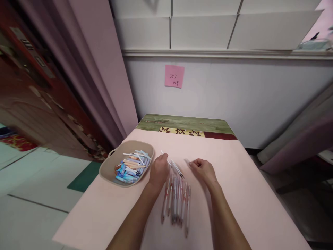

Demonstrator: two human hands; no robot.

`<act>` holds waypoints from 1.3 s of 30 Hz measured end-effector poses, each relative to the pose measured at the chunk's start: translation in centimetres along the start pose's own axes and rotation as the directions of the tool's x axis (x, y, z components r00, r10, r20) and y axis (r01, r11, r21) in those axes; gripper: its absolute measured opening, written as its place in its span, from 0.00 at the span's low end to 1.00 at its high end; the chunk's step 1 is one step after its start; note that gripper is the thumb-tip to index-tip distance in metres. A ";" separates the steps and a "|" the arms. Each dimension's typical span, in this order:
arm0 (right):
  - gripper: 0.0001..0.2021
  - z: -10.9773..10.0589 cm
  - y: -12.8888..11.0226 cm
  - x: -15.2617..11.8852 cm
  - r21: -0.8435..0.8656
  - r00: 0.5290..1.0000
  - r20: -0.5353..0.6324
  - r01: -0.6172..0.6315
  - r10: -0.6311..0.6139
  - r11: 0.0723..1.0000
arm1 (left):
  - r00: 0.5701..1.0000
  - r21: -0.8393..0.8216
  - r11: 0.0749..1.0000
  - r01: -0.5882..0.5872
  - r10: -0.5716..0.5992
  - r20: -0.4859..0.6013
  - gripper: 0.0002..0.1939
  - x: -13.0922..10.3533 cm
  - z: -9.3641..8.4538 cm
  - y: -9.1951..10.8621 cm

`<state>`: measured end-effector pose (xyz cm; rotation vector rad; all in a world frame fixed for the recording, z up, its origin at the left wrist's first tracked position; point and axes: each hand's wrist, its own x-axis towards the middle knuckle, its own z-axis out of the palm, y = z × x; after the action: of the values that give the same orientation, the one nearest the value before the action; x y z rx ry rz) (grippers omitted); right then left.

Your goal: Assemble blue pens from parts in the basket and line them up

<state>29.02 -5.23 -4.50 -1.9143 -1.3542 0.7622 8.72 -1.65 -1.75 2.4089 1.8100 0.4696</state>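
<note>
My left hand (pixel 159 170) is closed in a pinch on a thin white stick (pixel 169 162), whose ends show on both sides of the fingers. Beside it on the pink table top (pixel 234 201) lie a couple of similar white sticks with dark tips (pixel 177 169). My right hand (pixel 204 170) is closed too, fingertips together, near a small pale blurred thing (pixel 186 161); whether it is held is unclear. Between my forearms lies a row of slim clear pens with reddish marks (pixel 176 199), smeared by motion. My left hand is next to a beige basket (pixel 102 170).
Loose blue, orange and white pen-like pieces (pixel 132 166) fill the basket at the table's left side. A green patterned strip (pixel 187 121) crosses the far edge. Behind it stands a white wall (pixel 208 86) with a pink note (pixel 174 76). A purple curtain (pixel 104 69) hangs left.
</note>
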 end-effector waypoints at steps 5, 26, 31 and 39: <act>0.13 2.6 -1.8 -0.7 -0.097 0.998 -0.056 0.034 -0.040 0.995 | 0.998 0.035 0.998 0.052 -0.054 0.036 0.11 -0.4 0.2 -0.1; 0.12 4.0 -2.9 -1.5 -0.256 0.992 -0.021 0.112 -0.121 0.960 | 0.975 -0.143 0.968 0.206 -0.190 0.118 0.10 -5.9 -0.7 -1.2; 0.12 4.1 -2.9 -1.4 -0.278 0.994 -0.008 0.103 -0.110 0.955 | 0.920 -0.227 0.938 0.261 -0.171 0.354 0.13 -7.3 -0.7 -1.8; 0.10 4.1 -2.6 -1.6 -0.217 0.986 0.069 0.161 -0.149 0.963 | 0.895 -0.253 0.904 0.345 -0.236 0.378 0.10 -7.5 -1.1 -0.9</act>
<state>23.93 -5.36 -4.85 -1.9387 -1.6608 0.6083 5.71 -8.67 -2.32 1.8289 1.7477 0.2650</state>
